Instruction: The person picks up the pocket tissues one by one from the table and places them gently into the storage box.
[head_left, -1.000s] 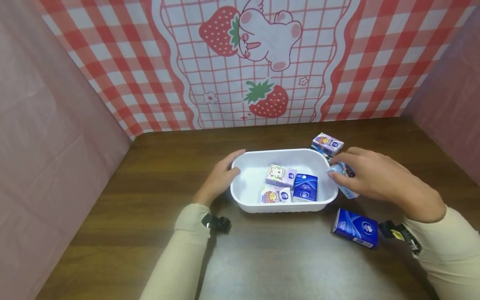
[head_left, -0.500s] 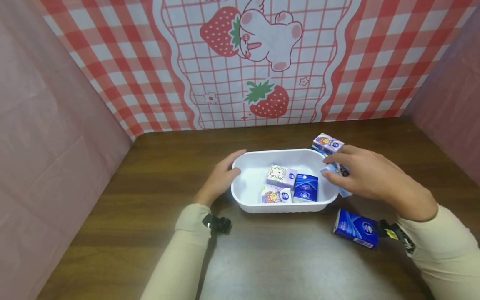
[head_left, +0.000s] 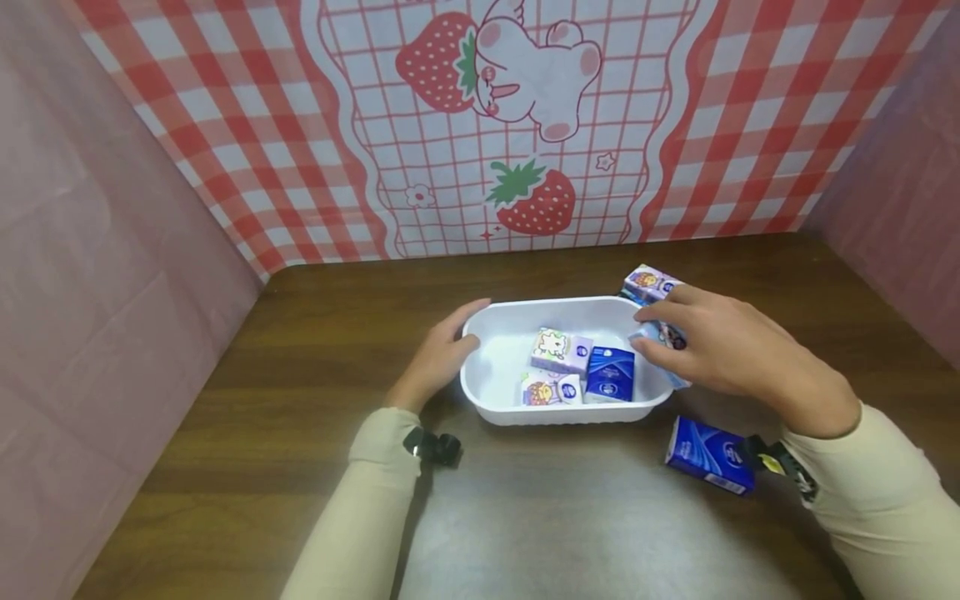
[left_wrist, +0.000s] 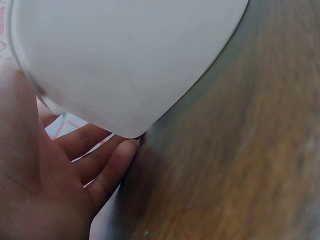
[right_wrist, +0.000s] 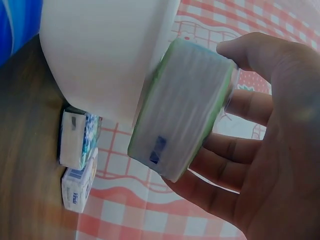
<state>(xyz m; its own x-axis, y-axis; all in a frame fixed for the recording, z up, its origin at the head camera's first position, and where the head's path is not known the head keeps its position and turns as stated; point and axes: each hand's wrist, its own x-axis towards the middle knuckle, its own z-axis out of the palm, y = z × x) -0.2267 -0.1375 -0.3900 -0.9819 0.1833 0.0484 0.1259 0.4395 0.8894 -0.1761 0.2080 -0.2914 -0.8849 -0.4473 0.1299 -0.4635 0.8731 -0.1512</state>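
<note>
My left hand [head_left: 438, 354] grips the left end of a white plastic tub [head_left: 491, 371], thumb over the rim and fingers along the outer wall. Inside the tub lie two light cartoon-print tissue packs, one lilac [head_left: 561, 353] and one whiter [head_left: 551, 391], beside a dark blue tissue pack [head_left: 610, 375]. Over the tub's right end, my right hand [head_left: 738, 346] holds a light blue tissue pack [head_left: 662, 335] between thumb and fingers. In the right wrist view that tissue pack [right_wrist: 180, 105] shows its pale side with green edges, close against the tub's rim.
A larger blue tissue pack [head_left: 701, 454] lies on the wooden table [head_left: 525, 517] near my right wrist. Behind the tub's right end, a lilac cartoon pack [head_left: 647, 282] lies near another, darker-printed pack [right_wrist: 90, 135]. A red checked cloth [head_left: 300, 125] hangs at the back.
My right hand has moved left with the light blue tissue pack, from beside the tub to over its right rim. The left hand and the tub have stayed in place.
</note>
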